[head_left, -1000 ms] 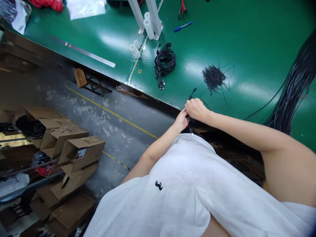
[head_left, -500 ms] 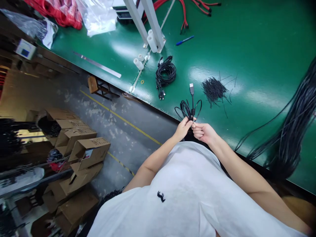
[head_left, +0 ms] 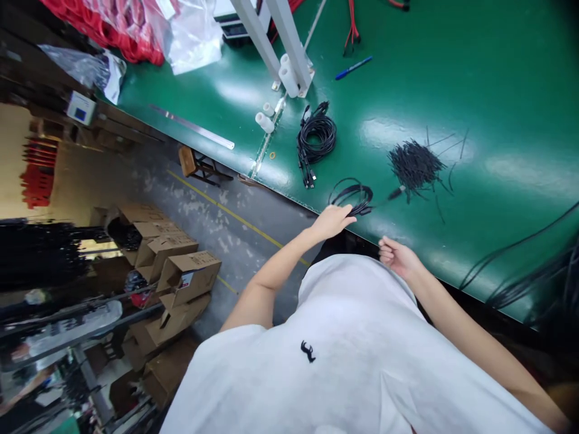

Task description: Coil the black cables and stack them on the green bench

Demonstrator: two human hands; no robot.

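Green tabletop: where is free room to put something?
Bare: right of the blue pen, above the twist ties; between the metal ruler and white plastic bag. Crowded: around the cable at the left hand, between coiled cables and ties.

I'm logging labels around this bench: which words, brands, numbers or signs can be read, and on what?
No text can be read.
Cardboard box: its label is too small to read.
Metal ruler: no markings legible.
Blue pen: no lettering legible.
White shirt: a black emblem, no letters legible.
Coiled black cable at the left hand: no lettering visible.
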